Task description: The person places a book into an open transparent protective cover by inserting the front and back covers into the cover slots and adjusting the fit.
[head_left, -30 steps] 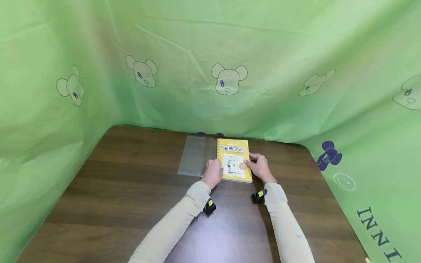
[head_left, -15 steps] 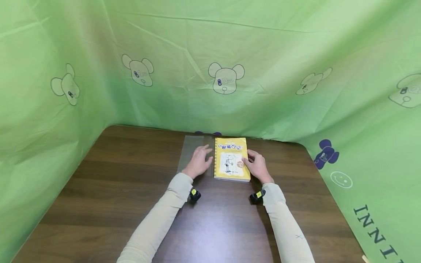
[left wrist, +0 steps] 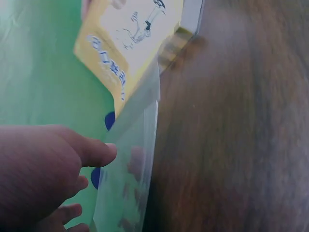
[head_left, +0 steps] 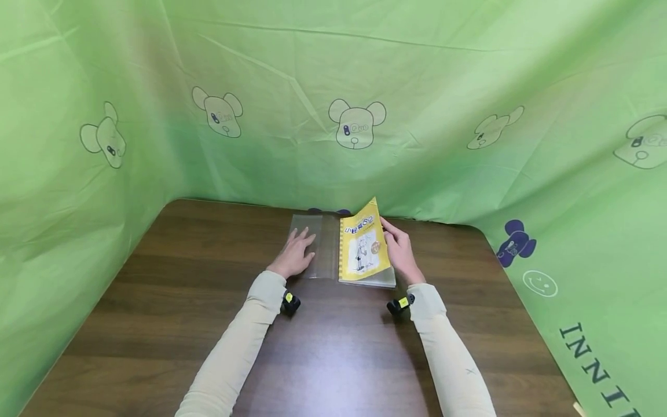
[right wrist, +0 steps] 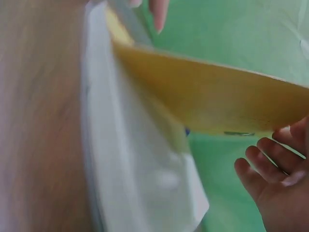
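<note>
A yellow book point(head_left: 363, 249) with a cartoon figure lies at the far middle of the table. Its front cover point(right wrist: 212, 92) stands raised at an angle, with pale pages point(right wrist: 140, 159) bared underneath. My right hand point(head_left: 400, 249) holds this cover by its free edge; in the right wrist view the other fingers point(right wrist: 270, 159) fan out below it. To the book's left, a clear plastic book cover point(head_left: 324, 249) is spread flat. My left hand point(head_left: 294, 253) rests over its left part, fingers spread and holding nothing.
Brown wooden table point(head_left: 208, 336) runs toward me in front of the book. A green printed curtain point(head_left: 260, 145) hangs close behind the table's far edge and along both sides. Each wrist carries a small black camera point(head_left: 290, 302).
My left hand has left the book's left edge and moved left onto the plastic cover. My right hand has lifted the book's front cover, which was flat before.
</note>
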A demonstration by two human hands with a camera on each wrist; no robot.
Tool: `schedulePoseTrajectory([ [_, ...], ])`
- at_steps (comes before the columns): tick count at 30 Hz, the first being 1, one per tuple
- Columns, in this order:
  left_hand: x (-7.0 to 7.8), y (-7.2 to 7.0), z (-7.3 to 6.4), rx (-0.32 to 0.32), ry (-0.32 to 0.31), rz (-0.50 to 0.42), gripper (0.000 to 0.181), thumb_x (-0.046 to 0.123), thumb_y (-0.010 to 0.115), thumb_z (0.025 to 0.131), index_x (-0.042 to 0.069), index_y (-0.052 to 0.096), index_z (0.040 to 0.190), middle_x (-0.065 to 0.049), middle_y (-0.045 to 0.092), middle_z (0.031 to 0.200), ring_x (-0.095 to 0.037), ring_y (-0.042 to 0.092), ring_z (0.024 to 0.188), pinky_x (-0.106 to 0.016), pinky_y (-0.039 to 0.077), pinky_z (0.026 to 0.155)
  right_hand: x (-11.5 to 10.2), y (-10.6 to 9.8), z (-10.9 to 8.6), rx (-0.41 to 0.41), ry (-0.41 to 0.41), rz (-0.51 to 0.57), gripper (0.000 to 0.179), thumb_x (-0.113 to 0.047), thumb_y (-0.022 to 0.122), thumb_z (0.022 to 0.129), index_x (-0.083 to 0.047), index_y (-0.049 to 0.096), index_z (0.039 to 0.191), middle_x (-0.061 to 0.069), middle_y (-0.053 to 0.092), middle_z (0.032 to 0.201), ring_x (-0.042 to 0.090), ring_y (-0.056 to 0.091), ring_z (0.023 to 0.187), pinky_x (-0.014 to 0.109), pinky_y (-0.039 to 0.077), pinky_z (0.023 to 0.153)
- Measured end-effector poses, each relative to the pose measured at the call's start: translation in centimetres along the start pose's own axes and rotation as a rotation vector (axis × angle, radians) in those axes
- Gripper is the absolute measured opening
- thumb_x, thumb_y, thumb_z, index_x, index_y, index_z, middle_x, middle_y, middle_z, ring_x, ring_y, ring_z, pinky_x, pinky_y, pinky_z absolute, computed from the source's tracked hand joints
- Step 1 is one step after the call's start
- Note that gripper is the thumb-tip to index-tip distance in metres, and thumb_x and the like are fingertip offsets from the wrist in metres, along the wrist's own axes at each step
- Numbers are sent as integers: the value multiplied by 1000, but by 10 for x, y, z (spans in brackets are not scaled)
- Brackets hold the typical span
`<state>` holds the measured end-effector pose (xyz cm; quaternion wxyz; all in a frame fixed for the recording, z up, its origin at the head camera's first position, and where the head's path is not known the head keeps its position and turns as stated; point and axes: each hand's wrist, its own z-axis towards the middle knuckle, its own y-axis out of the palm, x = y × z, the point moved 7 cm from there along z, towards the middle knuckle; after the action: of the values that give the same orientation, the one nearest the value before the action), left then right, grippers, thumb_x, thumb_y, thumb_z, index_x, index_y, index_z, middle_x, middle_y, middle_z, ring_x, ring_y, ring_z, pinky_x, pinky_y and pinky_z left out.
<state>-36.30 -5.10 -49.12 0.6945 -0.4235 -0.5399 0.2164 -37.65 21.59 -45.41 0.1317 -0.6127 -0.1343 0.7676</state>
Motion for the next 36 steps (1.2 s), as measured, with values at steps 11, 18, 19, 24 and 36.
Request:
schedulePoseTrajectory([
  [11,-14,15,-2,-130,-35,48,53,22,55,106,2,42,154,-23,24,165,-49,14,153,-58,21,124,-39,51,7,-145,-137,-94,48,-13,41,109,-2,37,156,15,34,163,31,29,152,47,33,121],
  [18,-13,13,-1,-143,-43,66,53,22,57,105,3,45,153,-23,25,165,-50,14,152,-58,22,124,-52,78,10,-177,-273,-167,50,-23,40,110,-5,38,156,14,32,164,34,29,152,44,23,126],
  [19,-13,13,-1,-147,-42,72,53,22,57,105,3,45,153,-23,25,165,-50,15,152,-58,22,124,-52,82,10,-191,-283,-187,50,-24,40,110,-5,38,156,15,32,164,36,29,152,46,22,126],
  [24,-12,11,-2,-140,-17,76,47,20,58,104,0,52,147,-25,27,164,-50,17,152,-57,22,124,-42,104,8,-309,-203,-292,57,-38,41,109,-7,37,157,17,28,166,42,19,154,57,14,126],
  [36,-20,7,-5,-135,-1,44,45,13,61,101,-1,55,143,-30,33,159,-49,18,152,-56,20,125,-19,125,3,-374,-136,-447,73,-52,42,105,-10,24,162,14,16,170,37,4,157,60,8,126],
])
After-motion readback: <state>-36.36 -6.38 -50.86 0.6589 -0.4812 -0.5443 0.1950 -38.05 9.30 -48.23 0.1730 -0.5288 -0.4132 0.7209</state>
